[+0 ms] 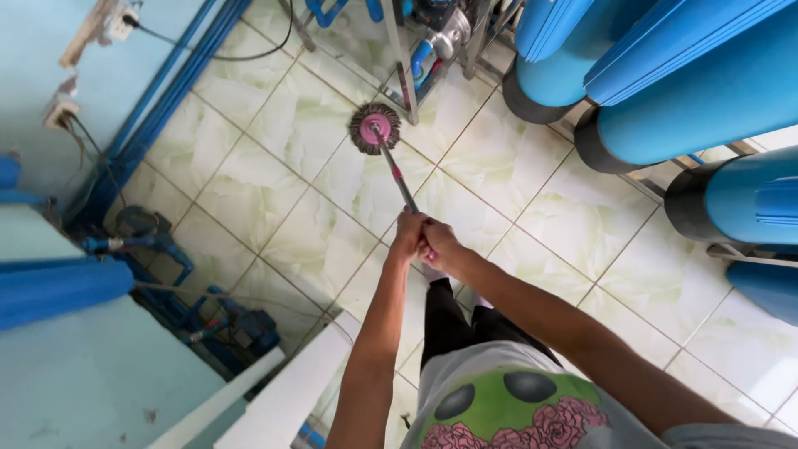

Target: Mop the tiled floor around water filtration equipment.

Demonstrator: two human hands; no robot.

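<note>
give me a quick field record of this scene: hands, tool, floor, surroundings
left hand: left hand gripping the handle, ahead of the right
right hand: right hand gripping the same handle, touching the left
tool: spin mop with round grey string head and pink hub on a thin metal pole, head resting on the floor
floor: glossy pale green marbled tiles
right side: tall blue cylindrical tanks
left side: blue pipes along the wall
</note>
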